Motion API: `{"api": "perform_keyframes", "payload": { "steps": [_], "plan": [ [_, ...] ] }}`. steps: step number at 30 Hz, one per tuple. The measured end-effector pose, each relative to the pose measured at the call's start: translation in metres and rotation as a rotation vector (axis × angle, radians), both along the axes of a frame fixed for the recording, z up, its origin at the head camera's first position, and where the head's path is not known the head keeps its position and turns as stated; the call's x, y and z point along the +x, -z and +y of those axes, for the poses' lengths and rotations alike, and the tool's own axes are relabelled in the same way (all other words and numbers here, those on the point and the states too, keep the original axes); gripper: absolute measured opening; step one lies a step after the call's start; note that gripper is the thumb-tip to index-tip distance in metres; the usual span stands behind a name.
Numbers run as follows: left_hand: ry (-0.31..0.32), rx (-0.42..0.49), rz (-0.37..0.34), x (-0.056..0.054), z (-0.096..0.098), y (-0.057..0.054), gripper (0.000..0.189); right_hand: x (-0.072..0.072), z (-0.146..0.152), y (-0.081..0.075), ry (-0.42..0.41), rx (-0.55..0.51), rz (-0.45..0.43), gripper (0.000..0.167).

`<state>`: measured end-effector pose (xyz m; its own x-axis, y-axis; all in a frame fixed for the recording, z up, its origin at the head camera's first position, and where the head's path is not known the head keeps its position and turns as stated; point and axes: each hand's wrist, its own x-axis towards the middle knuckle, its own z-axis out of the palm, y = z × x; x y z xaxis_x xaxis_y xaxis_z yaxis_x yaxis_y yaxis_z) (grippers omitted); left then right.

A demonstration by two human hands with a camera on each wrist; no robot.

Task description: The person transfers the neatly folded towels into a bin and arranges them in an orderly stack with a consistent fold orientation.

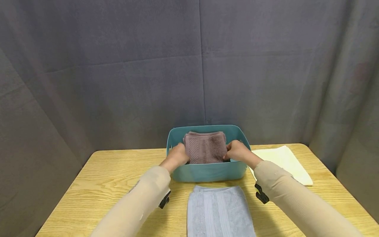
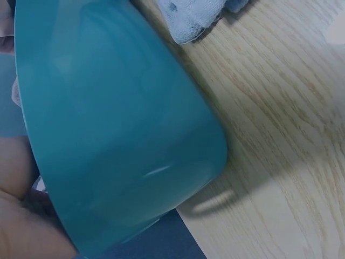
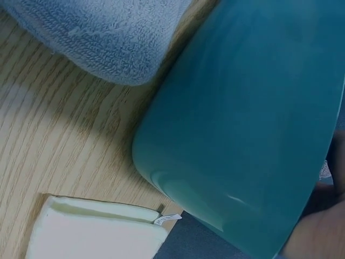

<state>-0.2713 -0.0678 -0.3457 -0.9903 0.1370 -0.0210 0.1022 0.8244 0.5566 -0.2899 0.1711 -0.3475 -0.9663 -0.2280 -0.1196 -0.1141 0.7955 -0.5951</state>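
A folded mauve towel [image 1: 205,148] with a woven band is inside the teal bin [image 1: 208,172], partly hidden by the front wall. At the towel's left edge, my left hand [image 1: 178,154] grips it, with fingertips hidden behind the bin's rim. My right hand [image 1: 237,151] pinches the towel's right edge between thumb and fingers. Both wrist views are mostly filled by the bin's outer wall, and each hand shows only at the frame's border. Directly before the bin lies a folded light blue towel [image 1: 219,210].
A folded cream towel [image 1: 282,163] lies on the wooden table [image 1: 124,174], right of the bin; a small tag sticks out of it in the right wrist view. Behind the table hangs a grey curtain [image 1: 142,92], close to the bin's back.
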Motion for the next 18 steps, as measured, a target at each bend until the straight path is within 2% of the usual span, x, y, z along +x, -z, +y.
{"api": "perform_keyframes", "payload": {
  "steps": [6,10,12,16,18],
  "plan": [
    [-0.008,-0.002,0.008,0.000,0.000,0.000,0.007,-0.001,0.000,0.003,-0.007,0.011,0.020,0.006],
    [-0.010,0.030,0.019,-0.001,-0.002,0.001,0.002,0.000,0.000,0.003,-0.019,0.018,0.038,0.008],
    [-0.010,0.050,0.037,-0.001,-0.004,0.001,0.012,0.001,0.000,0.002,-0.012,0.015,0.036,0.011],
    [-0.021,0.091,0.055,0.000,-0.008,-0.001,0.039,0.003,0.002,-0.001,0.006,-0.029,0.044,0.030],
    [-0.022,0.118,0.052,0.001,-0.010,-0.002,0.044,0.004,0.004,-0.004,0.016,-0.061,0.053,0.033]
  ]
}}
